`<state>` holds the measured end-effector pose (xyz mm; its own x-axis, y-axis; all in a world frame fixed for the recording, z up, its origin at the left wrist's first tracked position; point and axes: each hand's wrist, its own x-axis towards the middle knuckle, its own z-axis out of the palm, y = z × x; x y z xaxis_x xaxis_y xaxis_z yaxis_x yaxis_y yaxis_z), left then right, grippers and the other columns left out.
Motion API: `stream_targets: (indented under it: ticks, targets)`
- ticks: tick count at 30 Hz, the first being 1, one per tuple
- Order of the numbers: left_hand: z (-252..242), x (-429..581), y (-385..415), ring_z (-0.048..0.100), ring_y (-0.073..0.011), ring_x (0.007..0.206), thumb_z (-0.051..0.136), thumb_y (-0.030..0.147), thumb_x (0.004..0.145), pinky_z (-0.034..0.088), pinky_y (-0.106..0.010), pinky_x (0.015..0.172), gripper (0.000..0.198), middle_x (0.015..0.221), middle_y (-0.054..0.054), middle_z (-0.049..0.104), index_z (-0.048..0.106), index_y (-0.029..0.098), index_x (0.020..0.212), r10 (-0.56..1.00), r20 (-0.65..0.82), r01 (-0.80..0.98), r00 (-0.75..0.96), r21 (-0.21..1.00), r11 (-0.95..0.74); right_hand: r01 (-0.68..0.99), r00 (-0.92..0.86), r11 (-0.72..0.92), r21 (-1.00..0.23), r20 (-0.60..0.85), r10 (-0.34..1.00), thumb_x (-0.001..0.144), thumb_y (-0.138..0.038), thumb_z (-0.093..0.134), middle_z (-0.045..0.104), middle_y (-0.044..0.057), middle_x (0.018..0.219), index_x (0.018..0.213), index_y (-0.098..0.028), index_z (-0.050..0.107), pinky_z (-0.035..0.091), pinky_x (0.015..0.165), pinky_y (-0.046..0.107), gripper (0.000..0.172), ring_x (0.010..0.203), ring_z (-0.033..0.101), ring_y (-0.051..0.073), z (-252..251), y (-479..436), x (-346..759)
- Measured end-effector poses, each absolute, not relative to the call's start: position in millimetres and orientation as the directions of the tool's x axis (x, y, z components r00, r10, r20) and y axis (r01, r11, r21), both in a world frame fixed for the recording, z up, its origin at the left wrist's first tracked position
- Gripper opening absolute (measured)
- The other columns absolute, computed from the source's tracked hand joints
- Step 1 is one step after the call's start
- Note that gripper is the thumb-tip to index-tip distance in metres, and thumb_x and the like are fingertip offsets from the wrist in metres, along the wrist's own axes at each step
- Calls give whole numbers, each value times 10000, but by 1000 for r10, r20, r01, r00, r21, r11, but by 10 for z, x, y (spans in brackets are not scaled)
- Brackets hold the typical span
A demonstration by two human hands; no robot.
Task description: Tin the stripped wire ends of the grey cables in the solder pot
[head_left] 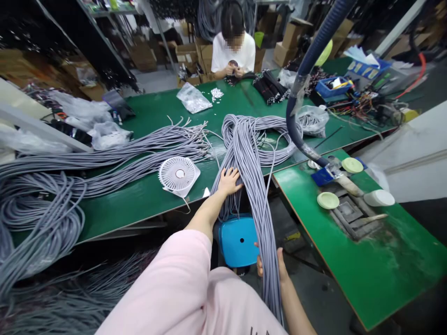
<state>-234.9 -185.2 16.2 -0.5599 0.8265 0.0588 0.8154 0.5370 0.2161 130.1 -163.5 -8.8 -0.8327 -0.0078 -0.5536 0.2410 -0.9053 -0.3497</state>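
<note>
A worker in a pink top handles a thick gray cable bundle (pixel 256 200) at the near edge of a long green table (pixel 129 207). From where I stand, the right hand (pixel 283 272) grips the bundle low down, thumb on its right side and fingertips showing on its left; the palm is hidden behind the strands. The left hand (pixel 229 181), fingers spread and closed on nothing, lies against the gray strands just left of the main bundle, at the table's edge and farther from the worker than the right hand. The bundle runs from a cable coil (pixel 279 156) on the table, over the edge between the two hands, and past the right grip toward the near side, with a blue stool (pixel 237 244) below and to its left. A white fan (pixel 179 176) sits left of the left hand, near more gray cables (pixel 104 156). Across the table, a co-worker in a white shirt (pixel 218 51) holds something dark in both hands, beside black cable bundles (pixel 270 88).
</note>
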Motion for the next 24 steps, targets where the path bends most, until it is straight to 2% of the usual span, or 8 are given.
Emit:
stream_targets:
  ticks: [4,6,10,12,15,18,21,24]
  targets:
    - [178,-2348,-1849,240,-317,1396,498,492,846,72,-544,1151,632,1497,-112,356,428,171,1386,835,33,818,-550,226,530,208,-838,-901,-380,-544,35,612,-914,367,520,-14,571,1258,-196,494,323,417,229,974,403,454,116,40,-1689,1265]
    - [198,-2341,-1832,231,-316,1401,540,456,828,58,-543,1156,617,1500,-99,355,446,188,1375,833,41,803,-551,298,516,181,-846,-904,-388,-529,58,583,-920,394,504,-20,547,1246,-198,508,315,407,232,987,383,427,116,115,-1715,1248]
    - [264,-2395,-1864,393,-283,1320,711,291,685,130,-476,1171,409,1303,-65,580,660,235,1087,671,100,457,-735,804,382,42,-853,-922,-385,-494,168,587,-888,467,525,-2,552,1201,-232,567,302,405,249,904,376,420,129,378,-1741,1238]
    - [295,-2517,-1959,478,-250,1246,696,271,702,251,-424,1137,328,1220,-71,622,668,220,1024,541,65,263,-838,918,297,-14,-831,-915,-402,-505,234,586,-880,484,537,13,563,1179,-258,593,300,409,262,866,382,431,141,567,-1720,1237]
    - [309,-2820,-2150,486,-210,1239,592,284,805,350,-356,1071,357,1267,-104,564,581,192,1150,340,-18,81,-940,958,275,-26,-786,-901,-434,-548,286,486,-897,541,518,11,535,1181,-280,605,292,396,272,931,363,411,143,851,-1627,1226]
    - [266,-3135,-2226,508,-188,1220,575,272,828,386,-335,1035,349,1199,-102,584,534,183,1162,193,-207,-163,-959,961,223,-16,-761,-886,-463,-569,311,436,-902,562,513,11,520,1184,-299,601,298,394,272,962,362,418,141,1059,-1501,1202]
    - [194,-3317,-2070,593,-167,1102,581,298,836,450,-330,970,282,1051,-67,639,546,182,1091,218,-385,-358,-897,921,155,26,-736,-862,-506,-593,326,447,-917,527,520,12,525,1191,-318,579,303,403,270,957,367,425,134,1183,-1409,1180]
    - [154,-3359,-1797,648,-158,981,638,301,801,495,-307,918,241,944,-50,673,586,166,994,340,-495,-490,-799,865,109,164,-669,-827,-539,-676,308,383,-960,473,508,12,538,1184,-296,563,331,429,283,1044,388,426,136,1264,-1358,1165]
